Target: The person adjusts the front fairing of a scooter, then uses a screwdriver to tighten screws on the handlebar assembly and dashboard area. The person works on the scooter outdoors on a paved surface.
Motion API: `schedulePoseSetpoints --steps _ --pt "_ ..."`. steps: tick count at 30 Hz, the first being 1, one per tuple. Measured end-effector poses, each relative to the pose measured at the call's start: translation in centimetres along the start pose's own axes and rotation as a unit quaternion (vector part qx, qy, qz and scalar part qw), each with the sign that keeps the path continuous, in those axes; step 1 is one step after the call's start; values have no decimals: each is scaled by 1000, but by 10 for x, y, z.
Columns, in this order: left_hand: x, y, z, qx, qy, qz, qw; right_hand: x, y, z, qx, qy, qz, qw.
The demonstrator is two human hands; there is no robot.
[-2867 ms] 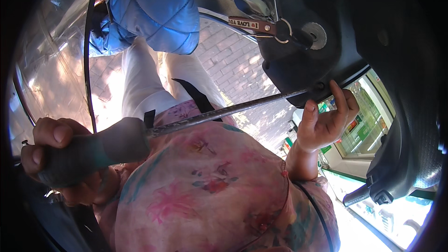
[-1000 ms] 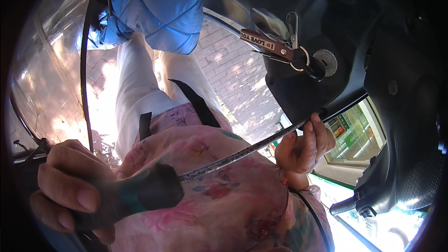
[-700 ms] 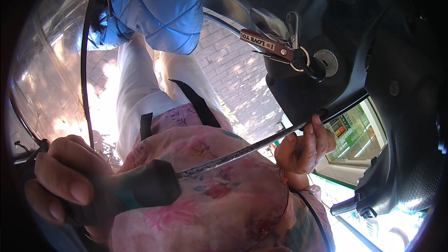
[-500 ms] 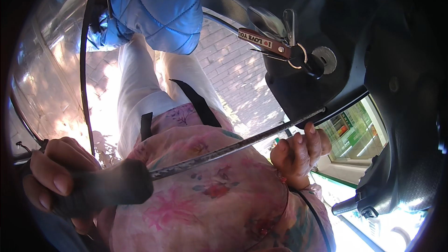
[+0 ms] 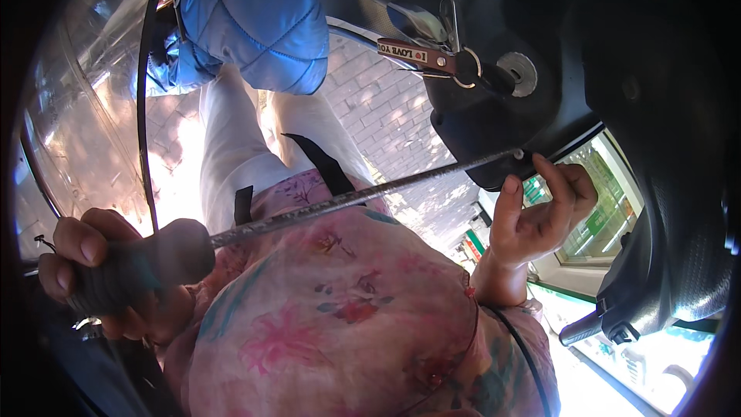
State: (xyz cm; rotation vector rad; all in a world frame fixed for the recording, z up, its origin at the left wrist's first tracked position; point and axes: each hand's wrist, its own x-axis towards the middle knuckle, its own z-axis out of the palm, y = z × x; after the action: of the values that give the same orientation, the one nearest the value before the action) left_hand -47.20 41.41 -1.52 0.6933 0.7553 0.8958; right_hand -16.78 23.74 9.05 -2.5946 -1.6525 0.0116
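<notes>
My left hand point(image 5: 93, 251) is closed around the dark, thick handle of a long screwdriver point(image 5: 347, 199). Its worn metal shaft slants up and to the right across my lap. The tip meets the lower edge of a black plastic scooter panel point(image 5: 463, 120), at a small light spot that may be a screw head. Beside that tip is my right hand point(image 5: 544, 212), thumb and forefinger apart, the other fingers loosely curled. The forefinger's end is close to the tip; whether it touches the panel I cannot tell.
Keys on a brown strap point(image 5: 417, 54) hang by a ring at the round ignition lock point(image 5: 519, 75). A blue quilted cover point(image 5: 255, 23) sits at the upper left, near a black cable point(image 5: 143, 108). A black lever-like part point(image 5: 583, 328) juts out at lower right. Paving point(image 5: 378, 100) lies below.
The screwdriver tip and my right hand have shifted up in view, and my right fingers have spread more. My left hand has moved slightly left with the handle. The panel and keys appear farther up-left.
</notes>
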Motion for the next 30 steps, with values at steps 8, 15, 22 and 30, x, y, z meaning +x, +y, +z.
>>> schedulePoseSetpoints --steps 8,15,22,30 --pt "-1 -8 -19 41 -51 15 998 15 -6 -6 6 -65 33 997" --pt "1 -2 -33 47 -74 41 995 42 -6 -17 51 -161 85 982" --pt "-1 2 -40 42 -48 62 996 56 0 -16 122 -182 79 972" --pt "7 7 -52 -62 -98 20 993 43 0 -24 406 -138 199 881"
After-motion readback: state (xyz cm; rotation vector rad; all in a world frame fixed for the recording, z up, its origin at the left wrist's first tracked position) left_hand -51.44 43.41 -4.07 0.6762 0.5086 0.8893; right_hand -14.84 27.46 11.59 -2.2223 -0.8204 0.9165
